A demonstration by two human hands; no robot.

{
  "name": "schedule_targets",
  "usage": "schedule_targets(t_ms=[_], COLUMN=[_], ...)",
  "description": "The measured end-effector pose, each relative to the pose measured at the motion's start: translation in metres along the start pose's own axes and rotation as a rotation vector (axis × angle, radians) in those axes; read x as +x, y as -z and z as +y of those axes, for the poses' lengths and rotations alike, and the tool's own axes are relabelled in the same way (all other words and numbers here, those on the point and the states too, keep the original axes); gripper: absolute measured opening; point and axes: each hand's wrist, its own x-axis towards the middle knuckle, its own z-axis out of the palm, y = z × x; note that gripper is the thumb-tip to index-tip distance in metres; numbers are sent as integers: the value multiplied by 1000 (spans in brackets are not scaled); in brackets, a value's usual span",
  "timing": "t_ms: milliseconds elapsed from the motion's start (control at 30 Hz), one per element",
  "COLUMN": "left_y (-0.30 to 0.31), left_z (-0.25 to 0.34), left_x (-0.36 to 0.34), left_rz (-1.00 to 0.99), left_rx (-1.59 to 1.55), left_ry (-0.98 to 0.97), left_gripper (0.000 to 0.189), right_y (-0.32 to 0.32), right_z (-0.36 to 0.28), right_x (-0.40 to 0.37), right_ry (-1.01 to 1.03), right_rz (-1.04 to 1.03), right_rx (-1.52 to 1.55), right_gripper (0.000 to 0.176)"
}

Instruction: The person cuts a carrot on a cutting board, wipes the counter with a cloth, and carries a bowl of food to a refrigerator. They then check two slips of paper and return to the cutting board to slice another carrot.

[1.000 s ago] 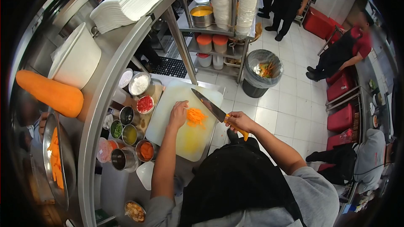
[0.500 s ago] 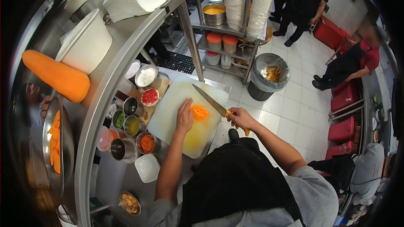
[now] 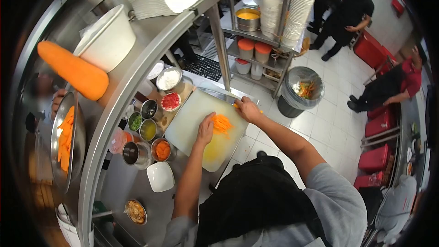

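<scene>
My right hand [image 3: 248,110] is wrapped around the orange handle of a kitchen knife [image 3: 218,92]. Its blade extends over the far edge of the white cutting board [image 3: 185,126]. On the board my left hand [image 3: 206,128] rests with fingers extended, its fingertips beside a small pile of carrot strips [image 3: 222,124]. A yellow stain marks the near part of the board. Left of the board stand metal cups, one with orange carrot pieces [image 3: 162,149], one with chopped greens [image 3: 135,121], one with yellow liquid [image 3: 148,129], and a tub of red bits [image 3: 170,101].
A whole carrot [image 3: 73,70] and a metal bowl of carrot pieces [image 3: 66,139] are on the raised shelf [image 3: 137,59] at left. A square white dish [image 3: 160,177] is near my left forearm. Beyond the board are a lined bin [image 3: 301,92] and several people.
My right hand has moved the knife away from me, toward the board's far edge. The view has shifted slightly. My left hand stays by the carrot strips.
</scene>
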Motion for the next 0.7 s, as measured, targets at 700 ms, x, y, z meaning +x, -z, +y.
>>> schedule_targets(t_ms=[700], left_y=[-164], left_z=[60], left_x=[-166], left_rz=[515], left_rx=[-974], left_ry=[438], left_gripper=[43], right_y=[-64], right_z=[-65], right_x=[9], right_ry=[555], right_rz=[-178], right_rx=[238], right_gripper=[74])
